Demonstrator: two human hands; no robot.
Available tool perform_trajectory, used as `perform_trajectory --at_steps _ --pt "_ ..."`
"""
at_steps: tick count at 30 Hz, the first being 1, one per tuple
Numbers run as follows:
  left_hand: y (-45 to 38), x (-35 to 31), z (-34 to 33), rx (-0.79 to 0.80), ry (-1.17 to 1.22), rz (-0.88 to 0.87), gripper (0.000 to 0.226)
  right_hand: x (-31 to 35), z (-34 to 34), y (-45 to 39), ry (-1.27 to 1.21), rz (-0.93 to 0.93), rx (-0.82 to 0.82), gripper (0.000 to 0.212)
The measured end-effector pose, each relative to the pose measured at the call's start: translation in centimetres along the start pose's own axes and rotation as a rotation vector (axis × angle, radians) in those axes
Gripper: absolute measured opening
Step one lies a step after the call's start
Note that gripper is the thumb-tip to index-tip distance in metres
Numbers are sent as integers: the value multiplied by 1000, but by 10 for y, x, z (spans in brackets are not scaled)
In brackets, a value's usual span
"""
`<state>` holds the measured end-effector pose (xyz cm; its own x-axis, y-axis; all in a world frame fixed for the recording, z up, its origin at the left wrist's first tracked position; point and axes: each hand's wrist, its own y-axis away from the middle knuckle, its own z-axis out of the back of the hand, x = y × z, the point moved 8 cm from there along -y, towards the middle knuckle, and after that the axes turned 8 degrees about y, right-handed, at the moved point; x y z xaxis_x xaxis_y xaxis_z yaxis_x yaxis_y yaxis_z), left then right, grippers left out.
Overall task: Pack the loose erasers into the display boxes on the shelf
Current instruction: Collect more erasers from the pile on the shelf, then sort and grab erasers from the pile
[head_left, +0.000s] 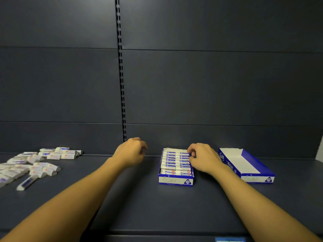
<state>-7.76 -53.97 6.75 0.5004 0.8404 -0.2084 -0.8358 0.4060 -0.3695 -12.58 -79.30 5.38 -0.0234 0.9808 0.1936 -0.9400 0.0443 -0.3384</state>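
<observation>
From the head camera, our right hand curls over the full box, fingertips pinching an eraser at its back row. Our left hand hovers beside it, loosely curled and holding nothing. Loose erasers lie far left; an empty box sits right.

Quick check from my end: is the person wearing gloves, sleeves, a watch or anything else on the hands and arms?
No. Both the left hand and the right hand are bare, with no gloves, rings or watch visible. Both forearms are bare all the way to the bottom edge of the picture, so no sleeve shows. No bands, markings or cables are seen on either arm.
</observation>
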Motion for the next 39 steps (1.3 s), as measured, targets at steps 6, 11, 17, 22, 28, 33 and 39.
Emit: perform_trajectory --at_steps 6,11,17,22,28,33,39 --pt "28 11 21 55 -131 75 31 37 10 7 144 73 80 31" --pt "55 20 40 38 -165 157 27 86 11 19 183 160 112 35" --pt "89 48 77 6 -195 230 30 134 24 30 197 196 127 36" --pt "127 87 114 -28 -231 330 29 176 30 46 241 182 184 35" --pt "181 142 146 0 -228 394 30 234 24 69 273 163 222 31" --pt "225 187 180 -8 -218 402 33 296 21 87 270 184 225 25" --pt "267 241 204 3 -218 419 36 367 14 103 253 212 201 31"
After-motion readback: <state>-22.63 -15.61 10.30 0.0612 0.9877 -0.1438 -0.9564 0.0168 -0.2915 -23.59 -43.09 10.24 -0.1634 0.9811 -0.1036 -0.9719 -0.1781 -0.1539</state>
